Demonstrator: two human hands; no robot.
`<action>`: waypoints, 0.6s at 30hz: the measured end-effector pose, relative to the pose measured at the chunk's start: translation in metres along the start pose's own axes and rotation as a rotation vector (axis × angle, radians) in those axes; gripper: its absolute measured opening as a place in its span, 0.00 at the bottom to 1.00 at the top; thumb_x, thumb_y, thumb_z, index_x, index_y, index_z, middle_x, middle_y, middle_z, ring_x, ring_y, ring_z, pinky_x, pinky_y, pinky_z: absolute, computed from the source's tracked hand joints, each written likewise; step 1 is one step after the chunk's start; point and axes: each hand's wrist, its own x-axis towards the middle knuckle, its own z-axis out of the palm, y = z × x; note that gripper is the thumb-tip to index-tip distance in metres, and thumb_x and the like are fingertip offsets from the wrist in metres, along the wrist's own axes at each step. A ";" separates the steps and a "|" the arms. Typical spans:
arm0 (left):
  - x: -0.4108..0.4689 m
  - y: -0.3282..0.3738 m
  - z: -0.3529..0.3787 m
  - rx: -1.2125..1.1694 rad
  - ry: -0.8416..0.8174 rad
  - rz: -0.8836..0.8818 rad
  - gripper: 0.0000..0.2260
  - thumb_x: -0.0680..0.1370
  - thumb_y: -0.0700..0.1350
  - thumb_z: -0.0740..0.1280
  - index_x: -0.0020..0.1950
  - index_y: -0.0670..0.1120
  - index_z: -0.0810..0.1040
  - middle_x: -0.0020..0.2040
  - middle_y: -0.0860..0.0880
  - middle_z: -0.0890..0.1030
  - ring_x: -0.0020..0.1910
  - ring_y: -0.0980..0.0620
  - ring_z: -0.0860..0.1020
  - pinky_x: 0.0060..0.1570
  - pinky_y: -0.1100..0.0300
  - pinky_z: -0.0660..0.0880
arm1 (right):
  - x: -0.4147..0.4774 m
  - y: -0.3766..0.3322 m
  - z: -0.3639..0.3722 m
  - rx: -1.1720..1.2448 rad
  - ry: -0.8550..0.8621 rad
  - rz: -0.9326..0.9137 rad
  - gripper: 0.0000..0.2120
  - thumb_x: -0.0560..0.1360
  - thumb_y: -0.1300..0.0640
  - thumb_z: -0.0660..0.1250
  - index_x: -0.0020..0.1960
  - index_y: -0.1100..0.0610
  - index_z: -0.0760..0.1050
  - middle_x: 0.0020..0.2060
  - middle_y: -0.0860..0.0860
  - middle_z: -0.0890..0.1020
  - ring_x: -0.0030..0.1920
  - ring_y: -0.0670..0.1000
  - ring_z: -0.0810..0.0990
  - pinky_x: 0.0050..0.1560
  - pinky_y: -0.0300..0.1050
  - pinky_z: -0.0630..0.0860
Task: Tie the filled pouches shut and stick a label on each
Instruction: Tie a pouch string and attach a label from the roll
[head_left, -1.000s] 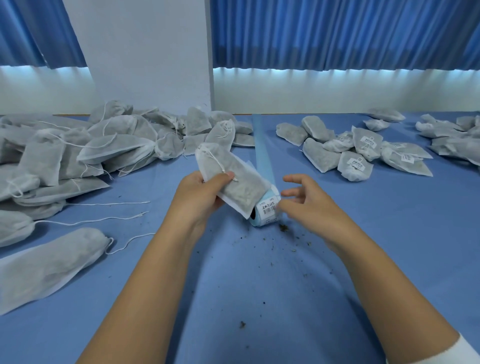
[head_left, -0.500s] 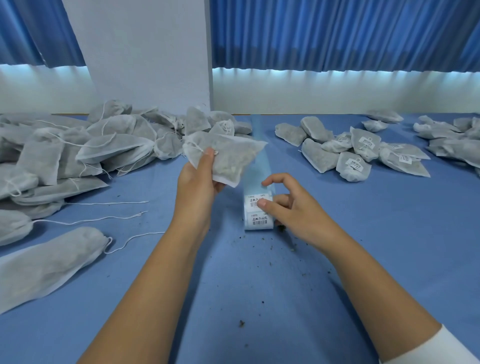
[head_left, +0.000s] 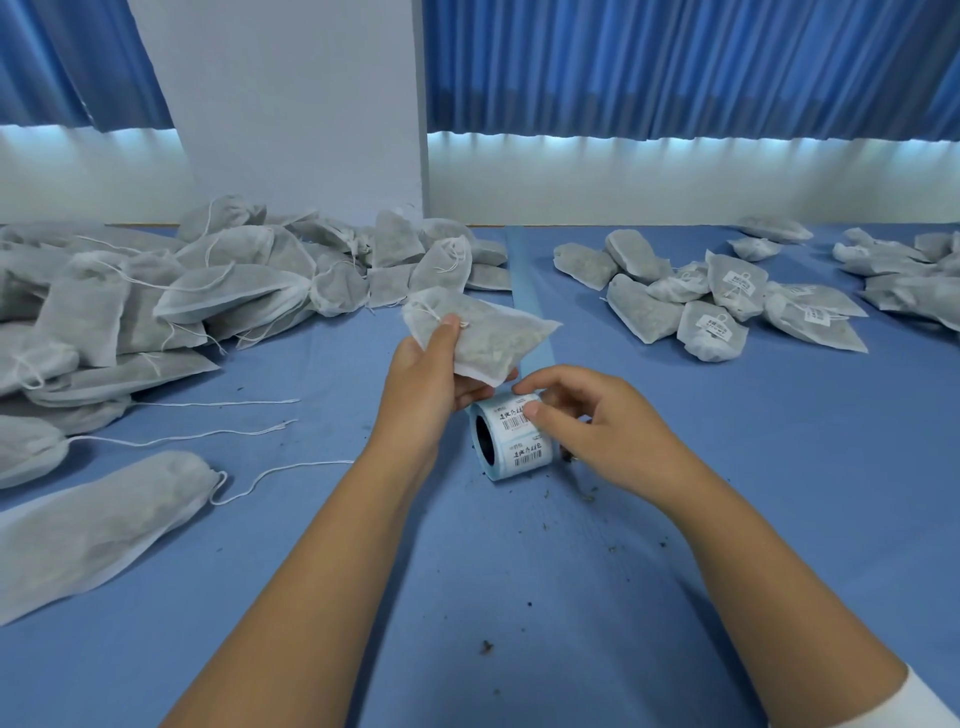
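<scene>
My left hand (head_left: 428, 384) grips a filled grey pouch (head_left: 488, 338) by its tied end, lifted just above the table centre. Right below it lies a roll of white barcode labels (head_left: 511, 439) on blue backing, its open core facing left. My right hand (head_left: 587, 421) rests on the roll, thumb and forefinger pinching the top label at its edge. A strip of bare blue backing (head_left: 522, 270) runs from the roll toward the wall.
A large heap of unlabelled pouches (head_left: 156, 301) with loose white strings fills the left side. Labelled pouches (head_left: 717, 301) lie in a pile at the back right, more pouches (head_left: 904, 270) at the far right. Herb crumbs dot the blue tablecloth (head_left: 519, 597).
The left hand lifted the pouch off the roll and then brought it lower. The roll turned so its core faces left. The right hand closed in and took the top label between thumb and forefinger.
</scene>
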 end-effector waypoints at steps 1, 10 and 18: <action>0.000 0.000 0.001 0.005 0.003 0.002 0.13 0.85 0.48 0.57 0.57 0.43 0.78 0.45 0.45 0.87 0.42 0.45 0.86 0.36 0.62 0.80 | 0.000 -0.001 0.000 -0.026 0.015 -0.006 0.06 0.77 0.57 0.69 0.52 0.49 0.81 0.44 0.48 0.80 0.38 0.44 0.76 0.41 0.33 0.71; 0.000 0.000 0.003 0.095 0.017 0.005 0.15 0.85 0.49 0.57 0.58 0.40 0.78 0.51 0.37 0.84 0.48 0.39 0.85 0.42 0.57 0.82 | -0.004 -0.005 -0.001 -0.266 0.147 -0.173 0.08 0.74 0.56 0.73 0.52 0.48 0.83 0.48 0.43 0.80 0.46 0.41 0.76 0.49 0.28 0.71; 0.000 0.001 0.003 0.066 0.034 -0.006 0.13 0.85 0.47 0.58 0.56 0.42 0.79 0.51 0.37 0.85 0.48 0.41 0.85 0.38 0.61 0.80 | -0.007 -0.008 0.001 -0.475 0.224 -0.244 0.09 0.75 0.53 0.72 0.55 0.50 0.84 0.50 0.45 0.85 0.53 0.50 0.79 0.55 0.48 0.75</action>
